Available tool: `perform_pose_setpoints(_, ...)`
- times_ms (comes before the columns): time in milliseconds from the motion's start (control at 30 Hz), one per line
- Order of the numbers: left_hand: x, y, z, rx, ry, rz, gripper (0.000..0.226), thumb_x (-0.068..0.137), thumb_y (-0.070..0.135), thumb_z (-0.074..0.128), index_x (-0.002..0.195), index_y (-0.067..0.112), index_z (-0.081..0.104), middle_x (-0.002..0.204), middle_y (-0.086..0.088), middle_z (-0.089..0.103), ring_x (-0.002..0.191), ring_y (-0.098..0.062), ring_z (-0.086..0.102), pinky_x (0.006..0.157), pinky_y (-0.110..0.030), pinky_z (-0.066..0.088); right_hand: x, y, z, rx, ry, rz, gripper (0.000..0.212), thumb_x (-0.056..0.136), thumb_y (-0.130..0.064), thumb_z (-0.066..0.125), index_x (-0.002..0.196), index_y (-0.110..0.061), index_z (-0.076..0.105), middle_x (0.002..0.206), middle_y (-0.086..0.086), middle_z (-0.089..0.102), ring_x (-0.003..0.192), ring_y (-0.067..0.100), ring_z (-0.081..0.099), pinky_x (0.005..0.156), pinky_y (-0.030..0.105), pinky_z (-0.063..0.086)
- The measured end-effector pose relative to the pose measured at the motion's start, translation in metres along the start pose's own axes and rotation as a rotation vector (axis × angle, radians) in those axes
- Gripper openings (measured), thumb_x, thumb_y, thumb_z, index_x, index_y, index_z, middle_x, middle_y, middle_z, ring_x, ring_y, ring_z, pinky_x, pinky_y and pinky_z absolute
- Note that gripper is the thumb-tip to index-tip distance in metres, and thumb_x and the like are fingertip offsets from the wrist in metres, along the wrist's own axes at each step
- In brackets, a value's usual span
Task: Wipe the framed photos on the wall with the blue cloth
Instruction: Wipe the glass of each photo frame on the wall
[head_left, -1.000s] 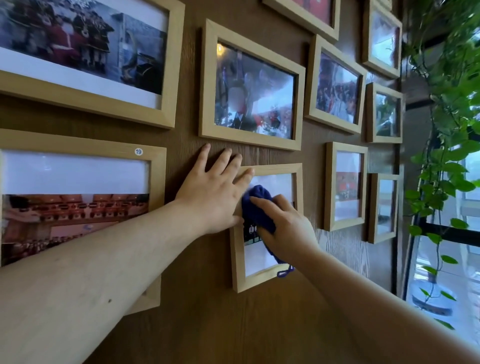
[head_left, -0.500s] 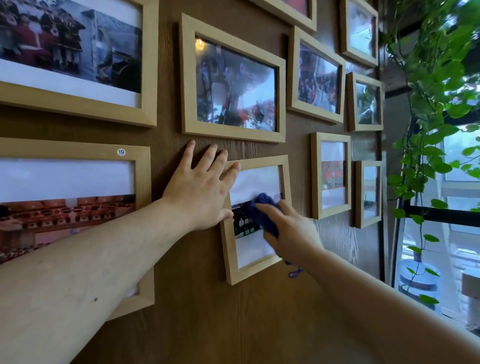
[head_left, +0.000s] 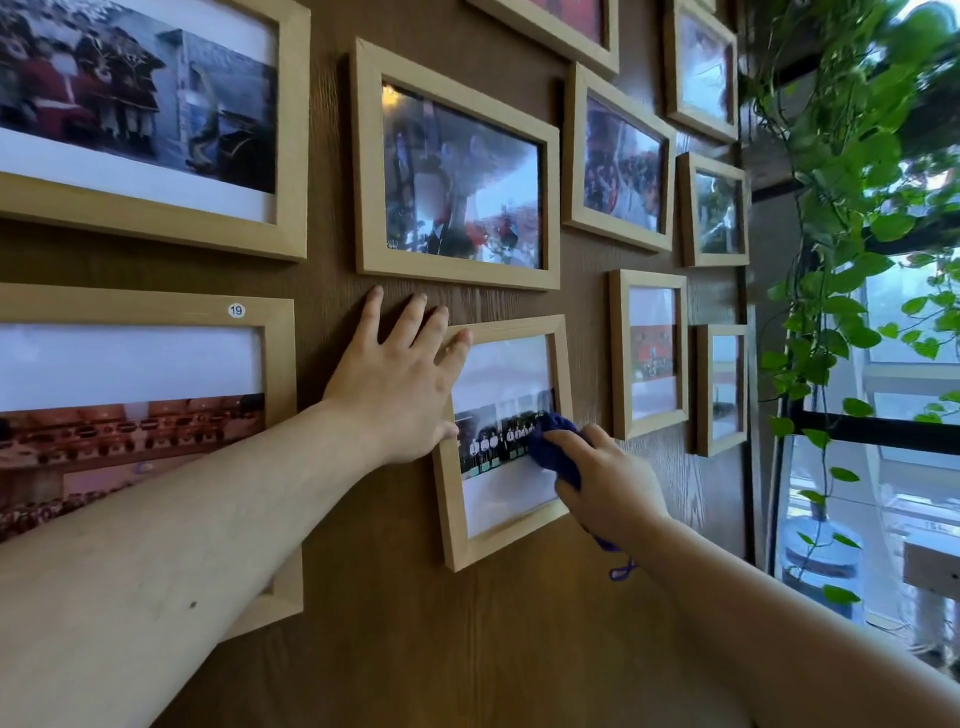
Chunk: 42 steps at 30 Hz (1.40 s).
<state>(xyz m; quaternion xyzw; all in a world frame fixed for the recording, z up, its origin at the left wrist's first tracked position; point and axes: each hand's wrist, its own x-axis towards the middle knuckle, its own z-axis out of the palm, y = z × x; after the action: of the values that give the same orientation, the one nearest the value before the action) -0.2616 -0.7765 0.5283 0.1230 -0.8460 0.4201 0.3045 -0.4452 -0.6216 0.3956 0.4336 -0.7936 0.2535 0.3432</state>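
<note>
Several light-wood framed photos hang on a brown wood-panelled wall. My right hand grips a bunched blue cloth and presses it on the glass at the right side of a small upright frame holding a group photo. My left hand lies flat with fingers spread on the wall, its fingertips over that frame's top left corner. A loop of the cloth hangs below my right wrist.
A wide frame hangs just above my hands. A frame marked 19 is at the left, partly behind my left forearm. Smaller frames run to the right. A trailing green plant and a window stand at the right edge.
My right hand has slid the blue cloth from the frame's upper left across the glass to its right side. My left hand stayed on the frame's corner.
</note>
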Motion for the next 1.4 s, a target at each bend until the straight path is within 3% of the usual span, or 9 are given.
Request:
perform_pose_setpoints(133,0.000,-0.001,0.000,-0.006,0.017,-0.001,0.098,0.079,0.072,0.044,0.150,0.020,0.002,0.160,-0.015,0.010,0.147,-0.035,0.001,0.114,-0.066,-0.001,-0.018,-0.014,0.001,0.036,-0.121,-0.159,0.047,0.084,-0.033,0.052,0.131,-0.032,0.044,0.120,0.000,0.051,0.081,0.024,0.060,0.063,0.037,0.053)
perform_pose_setpoints(300,0.002,0.003,-0.002,-0.001,0.001,-0.013,0.098,0.079,0.070,0.047,0.150,0.019,0.004,0.160,-0.014,0.011,0.147,-0.037,0.002,0.114,-0.068,0.001,-0.024,-0.045,0.005,0.063,-0.273,-0.373,0.050,0.086,-0.037,0.054,0.132,-0.038,0.035,0.111,0.001,0.049,0.071,0.021,0.053,0.059,0.034,0.049)
perform_pose_setpoints(567,0.004,0.004,-0.005,-0.011,-0.045,-0.024,0.096,0.081,0.067,0.048,0.150,0.020,0.002,0.162,-0.010,0.006,0.147,-0.036,-0.003,0.113,-0.069,-0.001,-0.018,-0.013,-0.001,0.060,-0.318,-0.248,0.048,0.080,-0.037,0.052,0.127,-0.042,0.042,0.103,-0.006,0.051,0.080,0.022,0.057,0.063,0.033,0.047)
perform_pose_setpoints(733,0.003,0.003,-0.007,-0.013,-0.070,-0.021,0.097,0.081,0.069,0.046,0.150,0.020,0.000,0.162,-0.010,0.003,0.147,-0.036,-0.007,0.113,-0.069,-0.002,-0.012,0.007,-0.012,-0.048,-0.325,-0.205,0.047,0.083,-0.038,0.050,0.128,-0.041,0.040,0.111,-0.003,0.053,0.082,0.023,0.057,0.062,0.032,0.044)
perform_pose_setpoints(967,-0.012,-0.002,-0.013,-0.079,-0.077,0.005,0.087,0.086,0.067,0.035,0.150,0.021,-0.002,0.162,-0.011,-0.003,0.146,-0.037,-0.008,0.117,-0.061,0.000,0.010,0.010,-0.050,-0.036,-0.099,-0.258,0.048,0.085,-0.035,0.048,0.132,-0.036,0.039,0.112,-0.002,0.052,0.075,0.021,0.057,0.058,0.033,0.048)
perform_pose_setpoints(1167,-0.015,-0.024,-0.048,-0.057,0.074,0.086,0.078,0.089,0.062,0.028,0.151,0.016,0.013,0.160,-0.014,0.017,0.147,-0.029,0.012,0.119,-0.048,0.017,0.073,-0.014,-0.093,-0.035,0.158,-0.320,0.054,0.081,-0.030,0.057,0.132,-0.031,0.039,0.113,0.001,0.054,0.071,0.021,0.056,0.052,0.030,0.044)
perform_pose_setpoints(1267,-0.006,-0.042,-0.072,0.026,0.193,0.089,0.075,0.090,0.060,0.032,0.146,0.011,0.030,0.153,-0.017,0.033,0.143,-0.032,0.027,0.115,-0.052,0.027,0.109,-0.033,-0.114,-0.065,0.276,-0.357,0.054,0.081,-0.033,0.054,0.132,-0.031,0.038,0.108,0.002,0.055,0.065,0.018,0.051,0.050,0.026,0.035)
perform_pose_setpoints(1400,0.013,-0.072,-0.096,0.200,0.205,-0.089,0.081,0.087,0.064,0.026,0.146,0.008,0.027,0.156,-0.020,0.026,0.146,-0.035,0.014,0.116,-0.058,0.017,0.156,-0.065,-0.141,0.024,0.382,-0.334,0.052,0.084,-0.039,0.052,0.132,-0.036,0.033,0.107,0.002,0.057,0.067,0.012,0.049,0.051,0.026,0.039)
